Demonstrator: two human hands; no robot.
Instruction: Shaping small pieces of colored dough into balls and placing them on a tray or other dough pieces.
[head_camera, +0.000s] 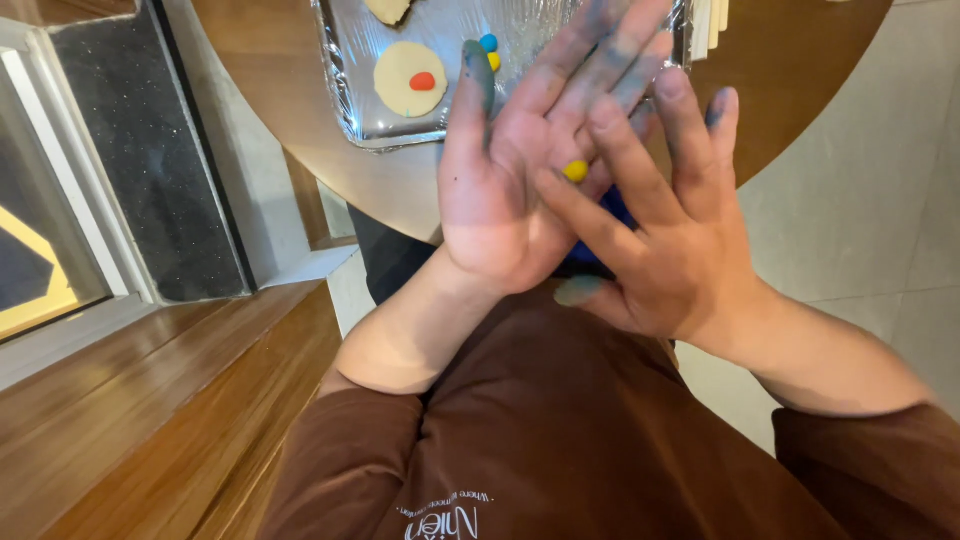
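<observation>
Fingers (610, 150) of the right hand (660, 240) lie across the open palm of the left hand (520, 170), and a small yellow ball of soft dough (575, 171) sits pressed between the right index fingertip and the left palm. Neither hand is clenched: the left hand is spread flat with fingers extended and pointing away from the body, and the right hand is flattened over it, grasping nothing beyond the ball pinched between the two surfaces. Blue-green stains mark the left thumb, the left fingertips and the right thumb tip.

Beyond the left fingertips, a foil-lined rectangular baking tray (350, 100) rests on a round brown wooden table (280, 60). Just beyond the left thumb tip, on the tray, lie a tiny blue dough ball (488, 42) and a tiny yellow dough ball (494, 62), touching each other. Further to the thumb side sits a pale round flat dough disc (405, 80) carrying a small orange-red dough blob (422, 81) near its centre. Below the wrists, brown sleeves (400, 440) and a brown garment fill the view.
</observation>
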